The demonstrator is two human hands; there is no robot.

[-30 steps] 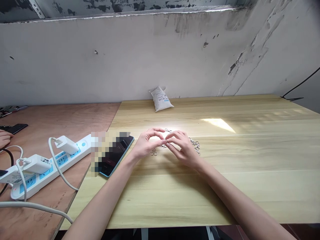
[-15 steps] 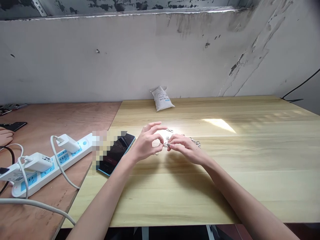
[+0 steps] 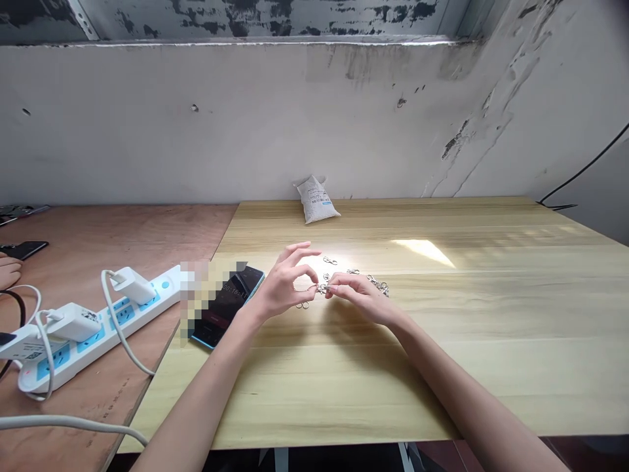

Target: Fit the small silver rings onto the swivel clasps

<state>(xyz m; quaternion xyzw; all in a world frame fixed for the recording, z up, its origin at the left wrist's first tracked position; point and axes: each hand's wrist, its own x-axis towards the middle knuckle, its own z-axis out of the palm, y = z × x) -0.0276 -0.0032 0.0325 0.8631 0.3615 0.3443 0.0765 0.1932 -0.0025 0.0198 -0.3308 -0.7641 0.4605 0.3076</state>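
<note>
Thumb and index finger of my left hand point(image 3: 281, 287) pinch one end of a small silver key ring clasp point(image 3: 322, 288), its other fingers fanned out. At the clasp's other end, the fingertips of my right hand point(image 3: 361, 298) are closed on it. The exact shape of the held piece is too small to make out. A similar metal clasp point(image 3: 330, 261) lies just beyond my hands, and small rings point(image 3: 303, 305) lie under my left hand. Behind my right hand sits a little pile of silver clasps point(image 3: 379, 286), partly hidden by it.
A phone point(image 3: 228, 308) with a partly blurred area lies left of my left forearm. A white power strip point(image 3: 105, 328) with chargers and cables rests on the reddish board. A grey-white packet point(image 3: 317, 200) stands by the wall. At the far left, another person's hand point(image 3: 8, 270) shows near a dark phone point(image 3: 25, 250).
My view has shifted slightly. Both hands stay at the same place with the clasp between them; the right fingers have changed their hold a little, and more of the loose pieces show.
</note>
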